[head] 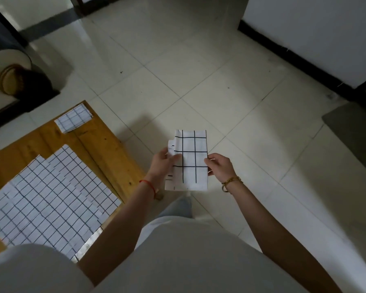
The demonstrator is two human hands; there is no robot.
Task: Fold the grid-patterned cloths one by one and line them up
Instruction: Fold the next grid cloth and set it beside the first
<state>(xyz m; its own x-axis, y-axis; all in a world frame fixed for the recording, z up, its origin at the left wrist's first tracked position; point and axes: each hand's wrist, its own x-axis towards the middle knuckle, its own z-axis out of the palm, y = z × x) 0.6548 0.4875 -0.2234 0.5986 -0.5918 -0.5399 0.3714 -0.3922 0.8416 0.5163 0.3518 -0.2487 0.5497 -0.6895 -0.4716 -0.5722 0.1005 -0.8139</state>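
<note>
You're standing over a tiled floor (199,81), holding a folded cloth (190,159) in mid-air in front of your body, off the table (106,144) and to its right. The cloth is white with a dark grid, folded into a narrow upright rectangle; on its left side the layers don't line up, a stepped edge sticks out there. Your left hand (164,163) grips the cloth's left edge around mid-height, fingers curled onto the front of the fabric, thumb side toward you. Your right hand (219,166) pinches the right edge at about the same height, fingers bent around the edge; how far the fingertips reach behind the cloth can't be told. Red string (148,183) on your left wrist, gold-coloured bracelet (230,182) on your right wrist. On the wooden table at lower left lies a pile of unfolded cloths (51,197), same grid pattern, spread flat and overlapping, their edges offset from each other, the near corner reaching the table's edge. How many are in the pile can't be counted. At the table's far corner sits one small folded grid cloth (73,120), lying flat, well apart from the pile. A dark mat (355,132) lies on the floor at the right. Light trousers and a light top fill the bottom of the view.
</note>
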